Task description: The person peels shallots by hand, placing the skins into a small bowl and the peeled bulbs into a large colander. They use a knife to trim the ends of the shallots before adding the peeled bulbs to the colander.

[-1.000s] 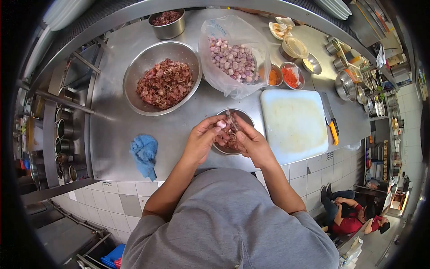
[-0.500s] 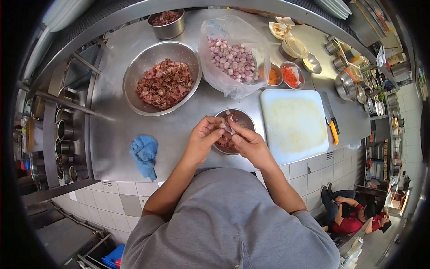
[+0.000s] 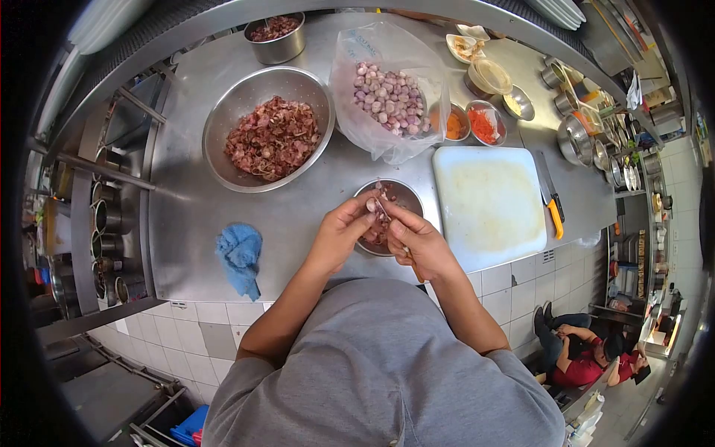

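Left hand [image 3: 340, 232] pinching shallot [image 3: 372, 205] between fingertips, above small bowl [image 3: 408, 197]; right hand [image 3: 422, 244] touching it.

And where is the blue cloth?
In the head view, the blue cloth lies on the steel table, left of the left hand, nearer the person than the large bowl.

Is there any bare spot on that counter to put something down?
Yes: the steel between the blue cloth and the big perforated bowl, reaching right toward the small bowl. The cutting board's top is bare too. It's crowded beyond the board, where the shallot bag sits beside several filled bowls.
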Tool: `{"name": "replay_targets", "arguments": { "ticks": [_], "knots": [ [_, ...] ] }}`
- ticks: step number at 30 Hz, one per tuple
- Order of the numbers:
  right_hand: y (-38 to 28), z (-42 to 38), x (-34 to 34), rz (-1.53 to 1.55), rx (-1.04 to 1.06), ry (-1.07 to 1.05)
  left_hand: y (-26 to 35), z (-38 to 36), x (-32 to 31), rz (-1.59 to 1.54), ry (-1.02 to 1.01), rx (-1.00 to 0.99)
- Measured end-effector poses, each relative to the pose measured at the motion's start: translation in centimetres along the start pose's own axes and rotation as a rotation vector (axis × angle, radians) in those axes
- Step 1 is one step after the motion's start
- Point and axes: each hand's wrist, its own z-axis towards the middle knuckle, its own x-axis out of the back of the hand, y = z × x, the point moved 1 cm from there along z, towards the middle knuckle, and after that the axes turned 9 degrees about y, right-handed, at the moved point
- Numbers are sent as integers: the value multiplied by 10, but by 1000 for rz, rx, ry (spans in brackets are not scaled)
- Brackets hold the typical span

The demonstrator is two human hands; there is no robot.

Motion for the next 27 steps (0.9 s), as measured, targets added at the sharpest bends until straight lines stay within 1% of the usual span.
{"name": "replay_targets", "arguments": {
  "ticks": [2, 6, 8, 9, 10, 11, 12, 13, 14, 17, 19, 20, 22, 23, 24, 25, 26, 27],
  "knots": [
    [-2, -1, -2, -31, -5, 36, 2, -1, -2, 5, -9, -18],
    [0, 0, 2, -30, 9, 30, 1, -1, 0, -2, -9, 2],
    [-5, -2, -1, -166, 88, 120, -3, 1, 4, -9, -9, 8],
    [-8, -6, -2, -166, 89, 122, -7, 4, 7, -57, -12, -36],
    [-11, -10, -3, -153, 78, 55, -11, 6, 10, -104, -15, -79],
    [-11, -12, -4, -139, 66, -13, -16, 7, 12, -103, -15, -79],
    [-10, -12, -3, -138, 66, -13, -17, 7, 12, -125, -6, -125],
    [-9, -12, -2, -173, 61, -71, -18, 7, 11, -147, 3, -170],
    [-8, -13, -2, -208, 55, -130, -19, 8, 11, -147, 2, -169],
    [-7, -14, -4, -279, 72, -70, -20, 9, 10, -150, 6, -217],
    [-5, -13, -6, -320, 103, -36, -20, 9, 8, -141, -7, -317],
    [-5, -13, -6, -361, 133, 0, -20, 9, 8, -141, -7, -316],
    [-5, -12, -6, -352, 148, 10, -21, 8, 8, -199, -13, -205],
    [-4, -11, -6, -343, 163, 20, -20, 7, 8, -199, -13, -207],
    [-4, -10, -5, -343, 163, 19, -18, 5, 7, -239, -18, -116],
    [-3, -9, -2, -248, 124, 8, -18, 5, 7, -279, -24, -24],
    [-2, -8, 0, -154, 86, -2, -17, 5, 7, -279, -25, -24],
    [-1, -6, 2, -154, 86, -2, -17, 5, 8, -258, -29, 3]
  ]
}}
